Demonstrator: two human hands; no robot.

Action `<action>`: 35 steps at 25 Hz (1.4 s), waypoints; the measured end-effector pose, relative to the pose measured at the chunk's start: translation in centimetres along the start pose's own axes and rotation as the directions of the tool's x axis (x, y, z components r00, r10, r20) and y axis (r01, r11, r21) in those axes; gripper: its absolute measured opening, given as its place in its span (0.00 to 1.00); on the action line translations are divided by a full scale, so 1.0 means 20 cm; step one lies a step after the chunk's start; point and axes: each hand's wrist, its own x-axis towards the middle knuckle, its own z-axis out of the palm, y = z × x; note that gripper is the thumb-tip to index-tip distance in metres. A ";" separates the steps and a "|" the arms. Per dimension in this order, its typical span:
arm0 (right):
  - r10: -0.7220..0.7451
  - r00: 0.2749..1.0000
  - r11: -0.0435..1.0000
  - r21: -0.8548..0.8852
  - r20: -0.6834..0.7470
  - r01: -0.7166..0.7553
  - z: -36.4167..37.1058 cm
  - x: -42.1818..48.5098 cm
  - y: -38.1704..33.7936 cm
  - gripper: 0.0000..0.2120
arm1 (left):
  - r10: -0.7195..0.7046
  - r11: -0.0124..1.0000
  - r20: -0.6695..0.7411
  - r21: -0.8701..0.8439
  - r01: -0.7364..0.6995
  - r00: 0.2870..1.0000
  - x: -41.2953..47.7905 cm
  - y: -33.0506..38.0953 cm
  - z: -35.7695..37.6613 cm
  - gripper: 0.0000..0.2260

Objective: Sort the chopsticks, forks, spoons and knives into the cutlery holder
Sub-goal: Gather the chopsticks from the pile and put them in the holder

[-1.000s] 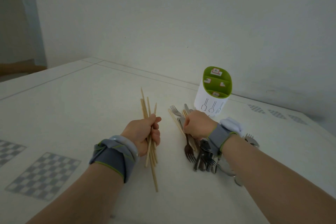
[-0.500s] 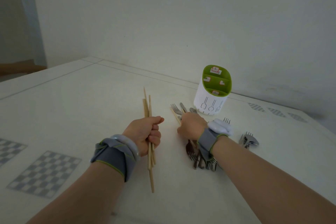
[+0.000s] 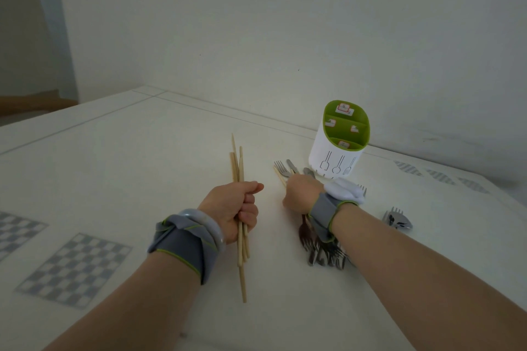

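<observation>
Head view: the left hand (image 3: pixel 236 208) is a fist clamped round a bundle of chopsticks (image 3: pixel 238 168), tips toward the table's (image 3: pixel 142 165) far edge; one stick hangs lower than the rest.
Right hand (image 3: pixel 302 192): knuckles up on the cutlery pile (image 3: pixel 322 251). Its fingers are bent under and hidden, so I cannot tell whether they pinch anything. A loose chopstick (image 3: pixel 279 177) pokes out from beneath it.
Cutlery holder (image 3: pixel 339 157): upright near the far edge, just beyond the pile; nothing stands up out of it.
Slip risk: the low stick could slide free if the fist loosens or tilts.
Snag risk: pulling the loose chopstick from among the forks may drag and scatter them.
Tip risk: the holder looks tall and light, so a wrist knock or sticks entering aslant could topple it.
Open room: broad bare surface left of the bundle toward the far-left corner. Toward the right edge lies a small heap of forks (image 3: pixel 397 219).
</observation>
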 end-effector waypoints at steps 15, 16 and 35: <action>-0.030 0.984 0.974 0.226 0.178 -0.012 -0.06 0.02 -0.10 0.13 | 0.037 0.999 -0.055 0.006 -0.037 0.998 0.02 -0.01 0.00 0.06; -0.048 0.978 0.919 0.392 0.203 -0.036 -0.07 0.01 -0.11 0.14 | 0.058 0.998 -0.074 0.009 -0.057 0.996 0.02 -0.01 0.00 0.05; 0.119 0.987 0.938 0.313 0.107 -0.147 -0.11 -0.07 0.31 0.03 | 0.075 0.992 0.061 0.100 -0.081 0.995 0.01 -0.02 0.02 0.12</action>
